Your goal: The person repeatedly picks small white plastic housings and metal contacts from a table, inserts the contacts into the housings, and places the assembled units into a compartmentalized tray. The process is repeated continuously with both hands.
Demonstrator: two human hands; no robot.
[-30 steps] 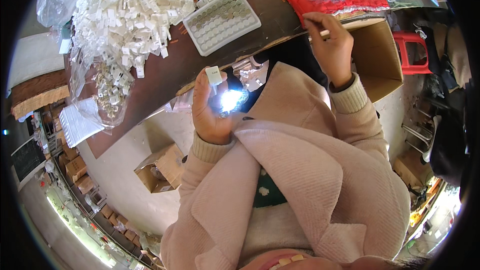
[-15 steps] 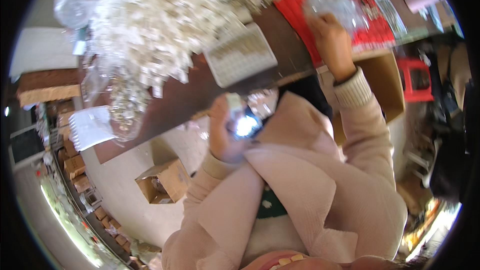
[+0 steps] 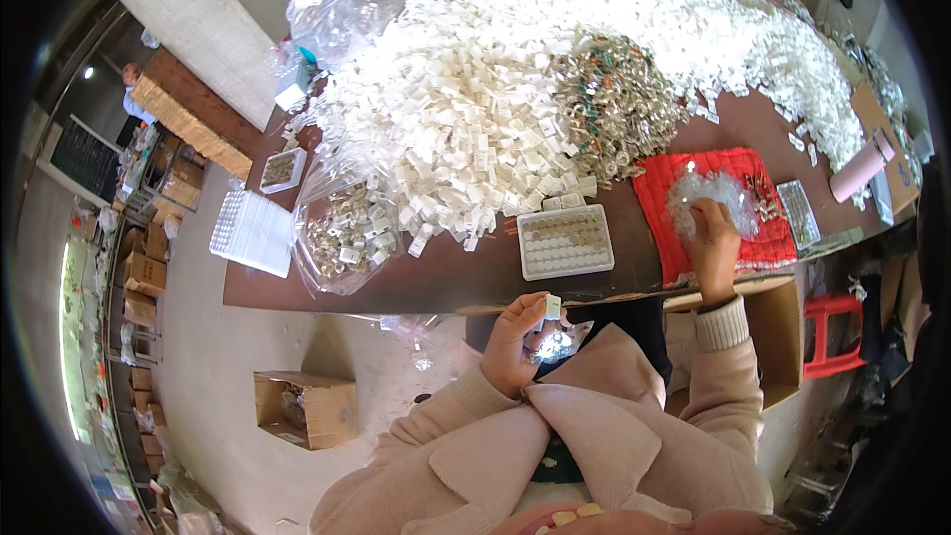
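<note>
My left hand (image 3: 510, 349), in front of the table's near edge, grips a small white plastic block (image 3: 552, 307) between thumb and fingers. Bright, shiny material (image 3: 557, 342) shows just below the block; glare hides what it is. Over a red quilted cloth (image 3: 664, 200), my right hand (image 3: 715, 246) has its fingertips pinched together at a heap of small clear plastic pieces (image 3: 735, 196). Whatever those fingertips hold cannot be seen. Between the hands, at the table edge, lies a white tray (image 3: 567, 264) with rows of small round pieces in its upper part.
A large mound of white plastic blocks (image 3: 466, 129) covers much of the table (image 3: 634, 248), beside a pile of metal parts (image 3: 619, 104). Left are a bag of parts (image 3: 347, 238) and stacked white trays (image 3: 253, 233). A pink bottle (image 3: 862, 168) lies right; a red stool (image 3: 832, 337) stands below.
The view has tilted up and sharpened, so more of the table shows. My left hand still has the white block, and my right hand remains at the clear pieces.
</note>
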